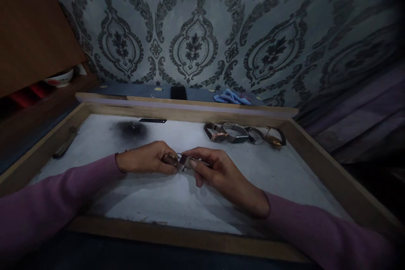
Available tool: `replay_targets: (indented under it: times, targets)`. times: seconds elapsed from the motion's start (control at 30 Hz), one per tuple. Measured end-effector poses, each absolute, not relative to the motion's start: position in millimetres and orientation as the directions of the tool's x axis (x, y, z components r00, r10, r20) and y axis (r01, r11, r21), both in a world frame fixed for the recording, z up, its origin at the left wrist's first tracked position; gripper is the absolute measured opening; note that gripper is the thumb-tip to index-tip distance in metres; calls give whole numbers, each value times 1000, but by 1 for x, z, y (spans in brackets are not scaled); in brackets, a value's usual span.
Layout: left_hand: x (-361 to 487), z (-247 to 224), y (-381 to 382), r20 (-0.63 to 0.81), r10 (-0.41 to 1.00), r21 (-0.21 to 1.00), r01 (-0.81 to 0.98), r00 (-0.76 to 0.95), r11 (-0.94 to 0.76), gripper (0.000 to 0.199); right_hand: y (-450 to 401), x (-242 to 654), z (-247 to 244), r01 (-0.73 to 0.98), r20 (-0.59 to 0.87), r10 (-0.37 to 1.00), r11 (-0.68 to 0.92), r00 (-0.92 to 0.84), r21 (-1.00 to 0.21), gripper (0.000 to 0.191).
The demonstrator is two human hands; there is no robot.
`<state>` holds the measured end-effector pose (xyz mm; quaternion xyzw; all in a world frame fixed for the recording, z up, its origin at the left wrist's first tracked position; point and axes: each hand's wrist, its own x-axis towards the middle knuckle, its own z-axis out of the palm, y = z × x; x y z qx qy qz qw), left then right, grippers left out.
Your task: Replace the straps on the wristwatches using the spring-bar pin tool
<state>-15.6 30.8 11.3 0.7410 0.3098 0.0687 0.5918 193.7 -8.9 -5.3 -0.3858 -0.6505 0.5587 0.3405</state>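
From where I stand, the work sits at the centre of a shallow wooden tray (186,227), its rough, plain boards framing a smooth, pale floor. The left hand (152,158), reaching in from 8 o'clock, closes around a rounded, gold-rimmed watch (171,159). The right hand (218,168), from 4 o'clock, pinches a slim piece with a blocky end (185,160) against it; fingers cover most of that piece, so I can't tell what it is. A thin dark loop pokes up between them.

At 2 o'clock, 4 watches (236,132) stand in a row, 1 with a woven-looking metal band; their faces are hard to read. A flat black strip (152,120) lies at 11 o'clock. Beyond the rim at 1 o'clock is a crumpled blue cloth (232,97). Shadow swallows the far right, and the knitted purple sleeves (79,181) run out of view.
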Motion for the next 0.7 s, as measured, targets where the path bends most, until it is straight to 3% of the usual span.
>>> replay_targets:
  times: [0.7]
  targets:
    - [-16, 10, 31, -258, 553, 905, 399, 792, -150, 22, -10, 194, 0, 185, 69, 883, 173, -463, -967, 25]
